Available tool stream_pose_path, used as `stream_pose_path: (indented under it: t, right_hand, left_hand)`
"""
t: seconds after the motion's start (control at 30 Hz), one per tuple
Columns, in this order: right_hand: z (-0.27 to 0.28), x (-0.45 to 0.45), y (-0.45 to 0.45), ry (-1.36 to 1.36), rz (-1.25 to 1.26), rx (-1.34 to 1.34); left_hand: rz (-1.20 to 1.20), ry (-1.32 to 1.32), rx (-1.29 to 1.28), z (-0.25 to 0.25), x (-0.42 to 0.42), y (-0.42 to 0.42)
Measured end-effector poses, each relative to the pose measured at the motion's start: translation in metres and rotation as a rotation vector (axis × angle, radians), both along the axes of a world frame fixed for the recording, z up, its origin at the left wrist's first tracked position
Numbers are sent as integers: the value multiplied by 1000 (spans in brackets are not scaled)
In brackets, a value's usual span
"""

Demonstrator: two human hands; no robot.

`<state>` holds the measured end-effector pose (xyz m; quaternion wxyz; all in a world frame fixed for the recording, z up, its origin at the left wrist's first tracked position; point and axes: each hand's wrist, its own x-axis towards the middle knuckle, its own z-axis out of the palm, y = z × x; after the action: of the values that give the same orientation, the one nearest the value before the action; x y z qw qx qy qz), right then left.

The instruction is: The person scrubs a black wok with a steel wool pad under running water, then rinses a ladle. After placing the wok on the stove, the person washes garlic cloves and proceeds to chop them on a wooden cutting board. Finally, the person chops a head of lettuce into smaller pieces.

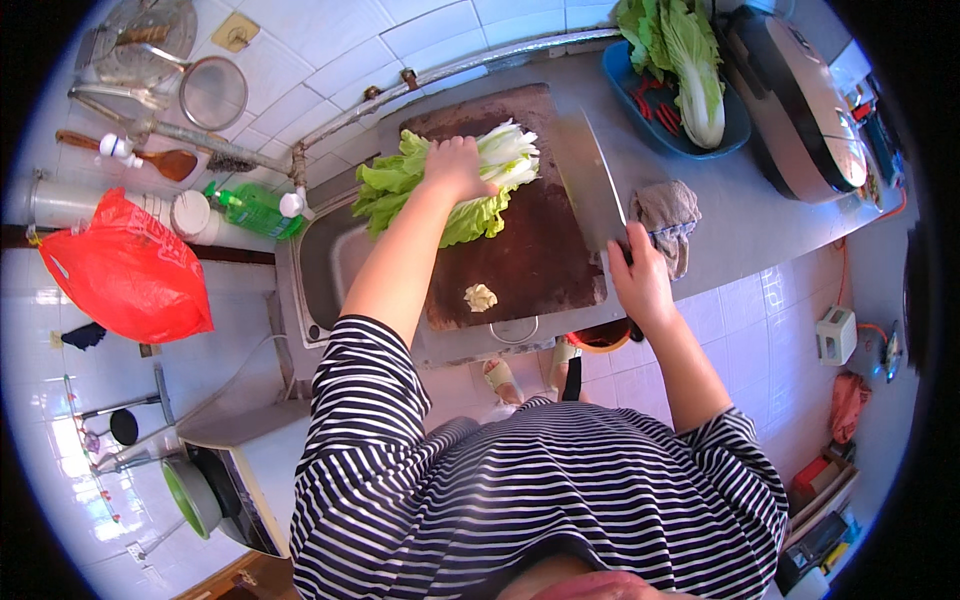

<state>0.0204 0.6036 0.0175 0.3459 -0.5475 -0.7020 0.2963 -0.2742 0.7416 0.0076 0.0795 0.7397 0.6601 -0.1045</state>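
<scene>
My left hand [454, 171] presses on a bunch of leafy cabbage [405, 180] with pale cut stems, lying on a dark chopping board [517, 255]. Its fingers are spread over the leaves. In my right hand [642, 277] is the handle of a cleaver [590, 176]; the broad blade is slightly blurred and stands to the right of the cabbage, apart from it, over the board's right edge. A pale cut-off piece of vegetable [480, 298] lies near the board's front edge.
At the back right a blue basin [739, 139] holds another Chinese cabbage [701, 105] and red chillies [666, 118], beside a rice cooker [799, 105]. A crumpled cloth [666, 214] lies right of the cleaver. Left are a sink [330, 259], green bottle [259, 208] and red bag [131, 274].
</scene>
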Motion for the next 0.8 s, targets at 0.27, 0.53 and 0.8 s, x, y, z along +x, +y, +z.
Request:
stream_pose_path:
  t: [0.27, 0.53, 0.8]
  right_hand:
    - [14, -62, 63, -206, 62, 173]
    - [20, -86, 78, -526, 66, 17]
    - [22, -96, 108, -665, 191, -81]
  left_hand:
    - [-50, 48, 86, -5, 6, -13]
    - [-95, -11, 102, -12, -1, -9]
    - [-115, -24, 81, -14, -3, -2]
